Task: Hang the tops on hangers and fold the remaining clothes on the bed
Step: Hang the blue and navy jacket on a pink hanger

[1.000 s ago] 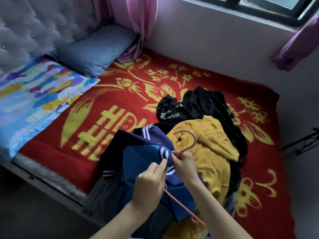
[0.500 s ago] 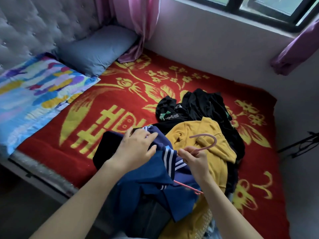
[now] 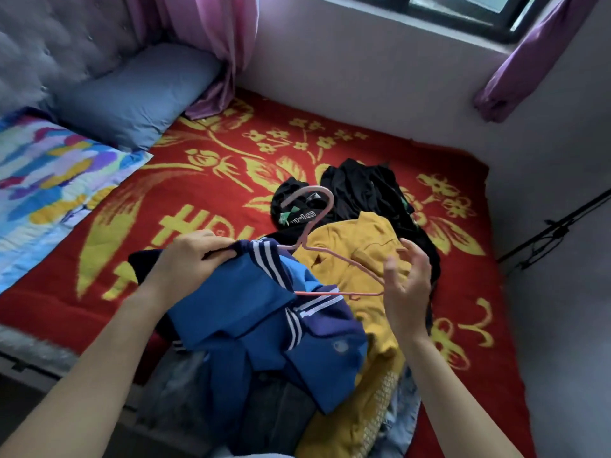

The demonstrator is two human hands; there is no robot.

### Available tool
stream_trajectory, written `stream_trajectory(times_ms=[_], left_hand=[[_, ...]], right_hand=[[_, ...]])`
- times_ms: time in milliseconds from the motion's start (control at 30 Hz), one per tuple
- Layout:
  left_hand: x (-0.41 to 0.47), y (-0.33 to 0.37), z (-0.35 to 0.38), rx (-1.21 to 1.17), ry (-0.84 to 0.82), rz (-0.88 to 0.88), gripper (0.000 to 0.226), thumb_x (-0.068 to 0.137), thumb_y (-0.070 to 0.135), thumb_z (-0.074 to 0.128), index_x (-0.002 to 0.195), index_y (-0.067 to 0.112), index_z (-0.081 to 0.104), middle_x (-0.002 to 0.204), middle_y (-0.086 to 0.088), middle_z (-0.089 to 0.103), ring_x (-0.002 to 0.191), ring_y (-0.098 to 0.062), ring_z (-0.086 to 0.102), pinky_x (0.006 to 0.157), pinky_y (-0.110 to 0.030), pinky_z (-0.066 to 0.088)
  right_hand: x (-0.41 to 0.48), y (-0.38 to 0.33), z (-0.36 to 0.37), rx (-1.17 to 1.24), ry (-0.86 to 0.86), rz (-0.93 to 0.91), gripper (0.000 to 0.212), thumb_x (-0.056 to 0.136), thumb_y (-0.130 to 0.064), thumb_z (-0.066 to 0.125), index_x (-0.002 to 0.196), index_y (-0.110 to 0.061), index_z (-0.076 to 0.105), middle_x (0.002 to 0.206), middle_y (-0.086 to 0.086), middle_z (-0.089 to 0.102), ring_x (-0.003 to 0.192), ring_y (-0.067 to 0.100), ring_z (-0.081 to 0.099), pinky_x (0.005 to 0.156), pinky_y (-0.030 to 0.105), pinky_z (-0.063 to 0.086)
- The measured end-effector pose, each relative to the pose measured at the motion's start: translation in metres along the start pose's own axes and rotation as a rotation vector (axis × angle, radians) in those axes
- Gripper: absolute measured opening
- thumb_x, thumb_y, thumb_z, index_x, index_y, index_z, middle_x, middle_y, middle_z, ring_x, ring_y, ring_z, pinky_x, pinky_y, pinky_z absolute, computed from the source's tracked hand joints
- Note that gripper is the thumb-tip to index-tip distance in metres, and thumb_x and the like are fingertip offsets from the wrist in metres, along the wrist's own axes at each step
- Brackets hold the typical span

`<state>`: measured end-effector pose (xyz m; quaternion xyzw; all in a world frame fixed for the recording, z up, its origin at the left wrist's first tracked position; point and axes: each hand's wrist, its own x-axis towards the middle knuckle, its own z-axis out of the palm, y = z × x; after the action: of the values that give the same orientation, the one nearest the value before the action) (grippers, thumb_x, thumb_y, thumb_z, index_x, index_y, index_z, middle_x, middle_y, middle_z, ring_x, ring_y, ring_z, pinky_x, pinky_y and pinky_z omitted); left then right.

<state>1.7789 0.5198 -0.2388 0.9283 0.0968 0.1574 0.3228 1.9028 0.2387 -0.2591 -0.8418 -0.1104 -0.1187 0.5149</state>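
Where red-gold blanket spans frame: black garment centre, yellow top below it, blue top lower centre. Left hand clamped on blue top's striped collar. Pink hanger centre, left end inside collar. Right hand, fingers spread, beside hanger's right end; contact unclear.

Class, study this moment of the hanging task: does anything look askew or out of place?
Yes. The pink hanger sits lopsided in the blue top: one arm is tucked inside, held by the left hand, while the other arm juts out bare near the open right hand. The remaining clothes lie heaped, unfolded.
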Motion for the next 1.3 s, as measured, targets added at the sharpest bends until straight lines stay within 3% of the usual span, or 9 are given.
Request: stream_trajectory(times_ms=[100, 267, 400, 567, 700, 900, 1033, 1167, 1300], left_hand=[[0.0, -0.001, -0.011, 0.026, 0.11, 0.06, 0.022, 0.082, 0.001, 0.066, 0.104, 0.0, 0.07, 0.074, 0.01, 0.055, 0.072, -0.02, 0.058, 0.066, -0.026, 0.042], [0.004, 0.009, -0.02, 0.033, 0.216, 0.125, 0.021, 0.083, 0.005, 0.066, 0.102, -0.003, 0.07, 0.076, -0.005, 0.059, 0.072, -0.022, 0.057, 0.067, -0.029, 0.045], [0.005, 0.024, -0.024, 0.017, 0.267, 0.159, 0.027, 0.081, 0.014, 0.058, 0.1, -0.001, 0.071, 0.077, -0.008, 0.063, 0.072, -0.012, 0.053, 0.067, -0.025, 0.043], [0.0, 0.035, -0.031, -0.068, 0.323, 0.14, 0.024, 0.087, 0.02, 0.061, 0.103, 0.006, 0.071, 0.084, 0.025, 0.06, 0.077, -0.004, 0.055, 0.071, -0.007, 0.039], [-0.008, 0.036, -0.042, -0.124, 0.34, 0.108, 0.03, 0.084, 0.025, 0.056, 0.104, 0.008, 0.071, 0.087, 0.034, 0.06, 0.081, 0.009, 0.056, 0.075, -0.005, 0.039], [-0.017, 0.034, -0.058, -0.267, 0.333, 0.039, 0.06, 0.084, 0.008, 0.062, 0.082, 0.068, 0.06, 0.081, 0.038, 0.062, 0.079, 0.015, 0.057, 0.072, -0.002, 0.04], [-0.022, 0.026, -0.064, -0.304, 0.285, 0.048, 0.058, 0.08, 0.01, 0.061, 0.08, 0.067, 0.061, 0.079, 0.032, 0.064, 0.076, 0.012, 0.058, 0.07, -0.005, 0.042], [-0.026, 0.013, -0.065, -0.296, 0.235, 0.048, 0.056, 0.077, 0.01, 0.062, 0.083, 0.066, 0.062, 0.082, 0.018, 0.065, 0.074, 0.008, 0.059, 0.066, -0.007, 0.043], [-0.029, -0.003, -0.054, -0.233, 0.264, 0.015, 0.062, 0.079, 0.006, 0.064, 0.084, 0.068, 0.06, 0.084, 0.028, 0.064, 0.077, 0.011, 0.058, 0.067, -0.002, 0.04]], right_hand=[[-0.015, 0.007, -0.002, 0.103, 0.218, 0.183, 0.006, 0.084, -0.017, 0.044, 0.088, -0.015, 0.04, 0.083, 0.0, 0.042, 0.072, 0.009, 0.047, 0.07, 0.025, 0.037], [-0.066, 0.028, 0.042, -0.05, -0.221, 0.288, 0.025, 0.083, -0.005, 0.051, 0.067, -0.022, 0.043, 0.064, 0.0, 0.047, 0.062, 0.024, 0.047, 0.057, 0.022, 0.035], [-0.08, 0.019, 0.078, -0.211, -0.506, 0.186, 0.009, 0.088, -0.023, 0.06, 0.088, -0.017, 0.053, 0.086, 0.001, 0.058, 0.085, 0.022, 0.057, 0.067, 0.027, 0.036], [-0.076, 0.015, 0.102, -0.571, -0.633, 0.188, 0.04, 0.084, -0.037, 0.057, 0.115, -0.014, 0.043, 0.117, 0.006, 0.052, 0.112, 0.025, 0.05, 0.08, 0.035, 0.043], [-0.059, 0.032, 0.093, -0.657, -0.561, 0.329, 0.03, 0.086, -0.017, 0.048, 0.116, -0.015, 0.044, 0.122, 0.009, 0.051, 0.113, 0.03, 0.052, 0.084, 0.036, 0.044], [-0.027, 0.056, 0.064, -0.308, -0.302, 0.598, 0.026, 0.096, -0.026, 0.042, 0.1, -0.009, 0.061, 0.101, 0.012, 0.063, 0.096, 0.033, 0.057, 0.075, 0.034, 0.041], [0.004, 0.057, 0.046, -0.125, -0.168, 0.561, 0.023, 0.096, -0.012, 0.044, 0.091, -0.004, 0.064, 0.089, 0.015, 0.061, 0.087, 0.03, 0.054, 0.069, 0.032, 0.037], [0.049, 0.031, 0.008, -0.071, -0.115, 0.398, 0.035, 0.088, -0.001, 0.053, 0.055, -0.008, 0.045, 0.052, 0.003, 0.037, 0.045, 0.004, 0.037, 0.043, 0.021, 0.026], [0.077, -0.017, -0.023, -0.224, -0.158, 0.156, 0.029, 0.085, -0.006, 0.056, 0.067, 0.016, 0.054, 0.058, 0.013, 0.045, 0.052, 0.021, 0.038, 0.047, 0.028, 0.025]])
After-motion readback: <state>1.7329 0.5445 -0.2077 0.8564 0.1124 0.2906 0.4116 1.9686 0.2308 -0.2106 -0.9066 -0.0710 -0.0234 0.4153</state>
